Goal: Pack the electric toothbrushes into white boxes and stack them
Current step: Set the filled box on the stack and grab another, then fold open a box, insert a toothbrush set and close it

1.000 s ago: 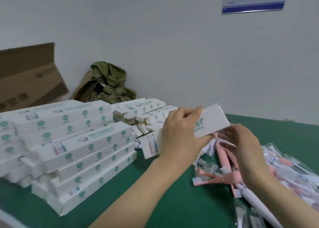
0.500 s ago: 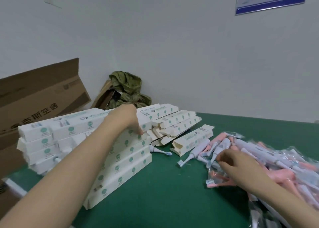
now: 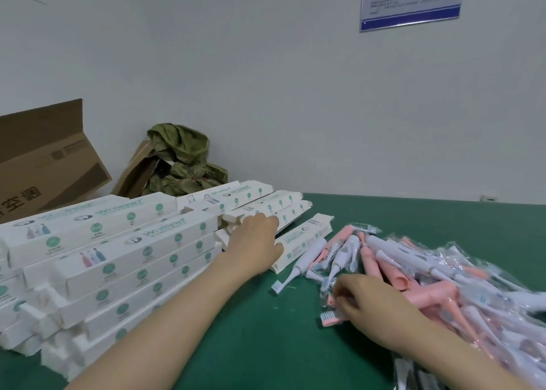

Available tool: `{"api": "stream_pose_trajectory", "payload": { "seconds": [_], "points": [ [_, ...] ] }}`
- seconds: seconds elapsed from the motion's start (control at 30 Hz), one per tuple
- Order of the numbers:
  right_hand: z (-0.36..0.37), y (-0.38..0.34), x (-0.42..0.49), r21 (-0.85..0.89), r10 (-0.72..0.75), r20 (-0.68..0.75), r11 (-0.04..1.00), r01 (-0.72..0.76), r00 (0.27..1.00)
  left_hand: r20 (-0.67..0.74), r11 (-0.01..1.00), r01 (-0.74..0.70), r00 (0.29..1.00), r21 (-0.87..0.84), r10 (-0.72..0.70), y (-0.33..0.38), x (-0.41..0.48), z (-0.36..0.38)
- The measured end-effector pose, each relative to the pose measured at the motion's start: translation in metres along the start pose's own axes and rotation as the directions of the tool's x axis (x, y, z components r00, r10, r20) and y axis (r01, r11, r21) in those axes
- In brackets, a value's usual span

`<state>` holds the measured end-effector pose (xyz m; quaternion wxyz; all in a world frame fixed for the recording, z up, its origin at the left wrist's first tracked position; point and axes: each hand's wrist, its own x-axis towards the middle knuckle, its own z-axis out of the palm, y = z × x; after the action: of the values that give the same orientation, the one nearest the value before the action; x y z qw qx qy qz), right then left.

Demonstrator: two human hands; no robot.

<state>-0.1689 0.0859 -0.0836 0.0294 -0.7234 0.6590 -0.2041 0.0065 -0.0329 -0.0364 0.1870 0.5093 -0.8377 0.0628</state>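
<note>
Shifted off the packed stack (image 3: 118, 259), the left hand (image 3: 254, 242) is laid, fingers (image 3: 267, 221) loosely extended, on the open-ended white boxes (image 3: 283, 209). The right hand (image 3: 375, 310) is curled over the toothbrushes (image 3: 413, 271) heaped beneath its fingers on the tabletop (image 3: 266, 330); whether one is gripped cannot be told.
</note>
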Motion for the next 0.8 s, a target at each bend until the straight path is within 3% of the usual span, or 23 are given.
{"api": "stream_pose_trajectory", "payload": {
  "seconds": [0.17,0.47,0.6,0.7,0.8],
  "points": [
    [0.000,0.001,0.001,0.019,-0.005,-0.004,1.000,0.005,1.000,0.156,0.998,0.065,0.986,0.010,-0.066,0.018,0.023,0.050],
    [0.001,0.010,0.003,-0.006,0.005,0.013,1.000,-0.004,1.000,0.146,0.985,0.169,0.976,-0.018,-0.165,0.026,0.032,0.070],
    [-0.001,0.009,0.008,0.075,0.019,-0.001,0.997,-0.019,1.000,-0.004,0.935,0.191,0.979,-0.298,-0.202,0.025,0.022,0.048],
    [-0.006,0.011,0.011,0.154,0.038,-0.062,0.988,-0.028,0.997,-0.239,0.859,0.028,0.955,-0.511,-0.174,0.030,0.013,0.018],
    [-0.012,0.012,0.011,0.246,0.096,-0.243,0.969,-0.035,0.965,-0.472,0.798,-0.156,0.864,-0.582,-0.176,0.036,0.000,-0.012]
  ]
}}
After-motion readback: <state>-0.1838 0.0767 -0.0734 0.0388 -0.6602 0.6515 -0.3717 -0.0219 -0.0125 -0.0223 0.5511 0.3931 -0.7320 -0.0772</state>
